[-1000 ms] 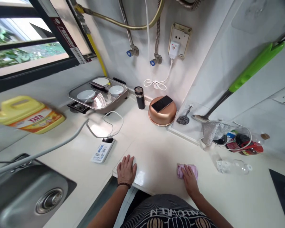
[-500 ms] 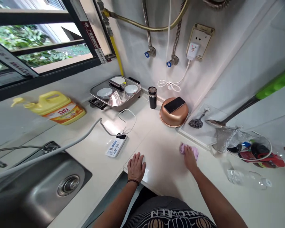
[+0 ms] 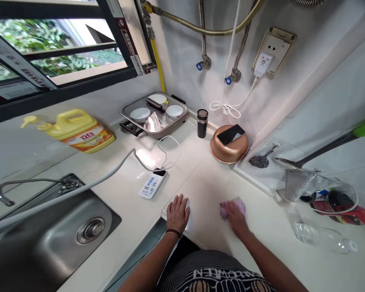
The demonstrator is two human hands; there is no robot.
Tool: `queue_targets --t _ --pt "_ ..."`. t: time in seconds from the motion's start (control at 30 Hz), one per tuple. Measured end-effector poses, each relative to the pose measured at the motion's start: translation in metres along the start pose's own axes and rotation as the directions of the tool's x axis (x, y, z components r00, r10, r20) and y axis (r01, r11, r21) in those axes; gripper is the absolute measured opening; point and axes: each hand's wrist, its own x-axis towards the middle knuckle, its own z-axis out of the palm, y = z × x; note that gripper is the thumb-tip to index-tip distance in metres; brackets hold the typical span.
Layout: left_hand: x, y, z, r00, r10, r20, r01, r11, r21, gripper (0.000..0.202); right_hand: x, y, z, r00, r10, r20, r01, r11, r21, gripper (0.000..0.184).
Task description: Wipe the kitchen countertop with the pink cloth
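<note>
My right hand (image 3: 235, 217) presses down on a small pink cloth (image 3: 231, 206) on the white countertop (image 3: 207, 182), fingers curled over it. My left hand (image 3: 178, 213) lies flat with fingers stretched out on the counter's front corner, holding nothing. A white power bank (image 3: 152, 185) with a cable lies just left of the left hand.
A steel sink (image 3: 48, 239) and tap are at the left, a yellow detergent jug (image 3: 76, 130) behind it. An electric grill pan (image 3: 155, 114), black flask (image 3: 202, 123) and copper bowl (image 3: 229, 145) carrying a phone stand at the back. A white tray (image 3: 267, 172), clear bottle (image 3: 322, 238) and ladle are right.
My right hand dragged the pink cloth away toward the tray, then back toward me and leftward. The left hand stayed flat on the corner. The view turned left.
</note>
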Motion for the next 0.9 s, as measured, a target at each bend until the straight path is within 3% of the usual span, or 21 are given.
queue_targets --t 0.13,0.2,0.27,0.33,0.4,0.47,0.57,0.67,0.73,0.9 --pt "-0.001 0.0 0.001 1.0 0.005 -0.004 -0.005 1.0 0.021 0.046 0.106 0.026 -0.024 0.988 0.148 -0.04 -0.148 0.989 0.001 0.061" --pt "-0.001 0.0 0.0 1.0 0.005 -0.004 -0.005 1.0 0.027 0.045 0.14 0.035 -0.029 0.98 0.185 -0.068 -0.185 0.983 0.003 0.062" --pt "-0.002 0.001 0.0 1.0 0.007 -0.007 -0.006 1.0 0.022 0.044 0.155 0.034 -0.027 0.977 0.197 -0.079 -0.197 0.98 0.003 0.062" --pt "-0.003 0.0 0.0 1.0 0.012 -0.009 -0.012 1.0 0.003 0.044 0.148 0.023 -0.019 0.979 0.194 -0.069 -0.195 0.981 -0.001 0.062" --pt "-0.004 -0.001 0.001 1.0 0.015 -0.009 -0.015 1.0 -0.015 0.044 0.122 0.001 -0.004 0.99 0.136 -0.031 -0.136 0.991 -0.006 0.062" --pt "-0.004 -0.002 0.002 1.0 0.016 -0.01 -0.017 1.0 -0.02 0.044 0.082 -0.027 0.016 0.999 -0.004 0.035 0.005 1.0 -0.001 0.061" --pt "-0.005 -0.004 0.004 1.0 0.025 -0.014 -0.026 0.999 -0.022 0.043 0.029 -0.06 0.039 0.966 -0.225 0.13 0.223 0.974 0.03 0.063" --pt "-0.006 -0.005 0.004 0.999 0.037 -0.017 -0.037 0.999 -0.02 0.043 0.026 -0.069 0.042 0.946 -0.277 0.169 0.273 0.961 0.045 0.064" --pt "-0.006 -0.005 0.004 0.999 0.04 -0.019 -0.04 0.999 -0.008 0.042 0.058 -0.061 0.034 0.946 -0.273 0.173 0.27 0.962 0.04 0.063" --pt "-0.008 -0.008 0.008 0.998 0.051 -0.034 -0.05 0.999 0.009 0.042 0.188 -0.025 0.005 0.993 -0.092 0.078 0.092 0.996 0.001 0.064"
